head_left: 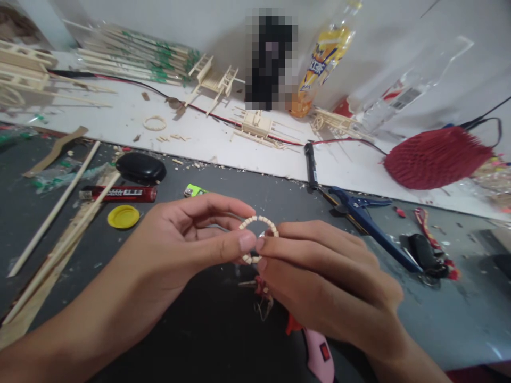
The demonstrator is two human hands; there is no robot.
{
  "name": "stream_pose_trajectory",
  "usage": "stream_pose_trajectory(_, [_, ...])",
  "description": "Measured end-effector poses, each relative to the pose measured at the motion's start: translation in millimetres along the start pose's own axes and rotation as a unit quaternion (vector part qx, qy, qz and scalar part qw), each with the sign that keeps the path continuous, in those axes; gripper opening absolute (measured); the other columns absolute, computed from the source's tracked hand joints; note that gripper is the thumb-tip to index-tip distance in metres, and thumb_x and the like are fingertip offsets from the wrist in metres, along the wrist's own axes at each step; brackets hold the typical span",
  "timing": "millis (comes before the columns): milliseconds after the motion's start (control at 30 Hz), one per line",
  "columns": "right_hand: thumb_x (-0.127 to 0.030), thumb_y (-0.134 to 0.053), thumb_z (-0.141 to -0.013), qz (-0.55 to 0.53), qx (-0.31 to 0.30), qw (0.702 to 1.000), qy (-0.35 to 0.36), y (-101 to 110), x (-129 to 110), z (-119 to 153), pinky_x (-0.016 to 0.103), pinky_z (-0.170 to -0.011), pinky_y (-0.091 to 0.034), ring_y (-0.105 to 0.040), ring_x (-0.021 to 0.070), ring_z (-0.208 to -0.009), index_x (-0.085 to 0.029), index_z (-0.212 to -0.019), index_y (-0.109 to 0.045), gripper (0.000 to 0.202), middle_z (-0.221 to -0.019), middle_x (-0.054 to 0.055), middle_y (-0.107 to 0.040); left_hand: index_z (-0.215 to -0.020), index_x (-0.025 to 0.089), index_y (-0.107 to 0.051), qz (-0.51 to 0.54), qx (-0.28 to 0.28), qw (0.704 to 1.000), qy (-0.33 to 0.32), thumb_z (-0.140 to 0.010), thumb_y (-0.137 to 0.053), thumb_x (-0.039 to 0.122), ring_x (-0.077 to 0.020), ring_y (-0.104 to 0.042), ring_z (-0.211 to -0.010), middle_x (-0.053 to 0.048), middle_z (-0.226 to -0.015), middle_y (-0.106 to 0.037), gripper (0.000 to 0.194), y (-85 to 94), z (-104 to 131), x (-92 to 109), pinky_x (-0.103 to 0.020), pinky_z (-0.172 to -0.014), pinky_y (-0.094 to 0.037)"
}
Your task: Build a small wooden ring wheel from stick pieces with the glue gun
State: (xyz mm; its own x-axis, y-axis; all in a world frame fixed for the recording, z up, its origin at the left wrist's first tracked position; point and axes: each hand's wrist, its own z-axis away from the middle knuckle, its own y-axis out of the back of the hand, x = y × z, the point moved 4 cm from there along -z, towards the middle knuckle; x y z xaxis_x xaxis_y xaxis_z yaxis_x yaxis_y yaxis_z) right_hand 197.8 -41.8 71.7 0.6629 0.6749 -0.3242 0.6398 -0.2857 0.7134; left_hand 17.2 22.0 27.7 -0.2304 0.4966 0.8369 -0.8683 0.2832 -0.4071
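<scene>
A small ring of short pale wooden pieces [258, 219] is held upright between both hands near the middle of the view. My left hand [199, 234] pinches its left side, the thumb in front and the fingers behind. On the right side, the fingertips of my right hand [319, 260] press against the ring, covering part of its edge. Something small and shiny shows inside the ring by the right fingertips, too small to make out. Below the hands lies a pink tool [320, 354] with a red switch, partly hidden by the right hand.
Wooden sticks [56, 213], a red tube [120, 193], a yellow lid [123, 216] and a black case [140, 168] lie left. Blue cutters [375, 229] and keys [427, 255] lie right. Behind stand small wooden carts [255, 125], a bottle [323, 58] and a red woven object [435, 159].
</scene>
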Motion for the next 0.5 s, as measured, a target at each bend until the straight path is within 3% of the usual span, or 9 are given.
stream_pose_trajectory(267, [-0.018,-0.077,-0.113,-0.030,-0.055,0.998,-0.012,7.3,-3.0,-1.2,0.027,-0.095,-0.070,-0.087,0.0184,-0.111,-0.018,-0.107,-0.078,0.006,-0.114,0.006,-0.092,-0.089,0.035,-0.094,-0.030,-0.019,0.999,-0.003,-0.075,-0.106,0.024,-0.0103,-0.077,-0.079,0.005,-0.086,-0.088,0.022,-0.6,2.7,0.4,-0.008,-0.070,-0.059])
stream_pose_trajectory(500, [-0.015,-0.085,-0.106,-0.066,-0.040,0.997,0.000,6.5,1.0,1.4,0.026,-0.090,-0.069,-0.087,0.0189,-0.104,-0.019,-0.104,-0.081,0.006,-0.111,0.005,-0.092,-0.089,0.034,-0.093,-0.028,-0.015,0.999,-0.004,-0.074,-0.107,0.025,-0.0097,-0.075,-0.077,0.005,-0.084,-0.087,0.023,1.4,3.1,0.3,-0.007,-0.070,-0.059])
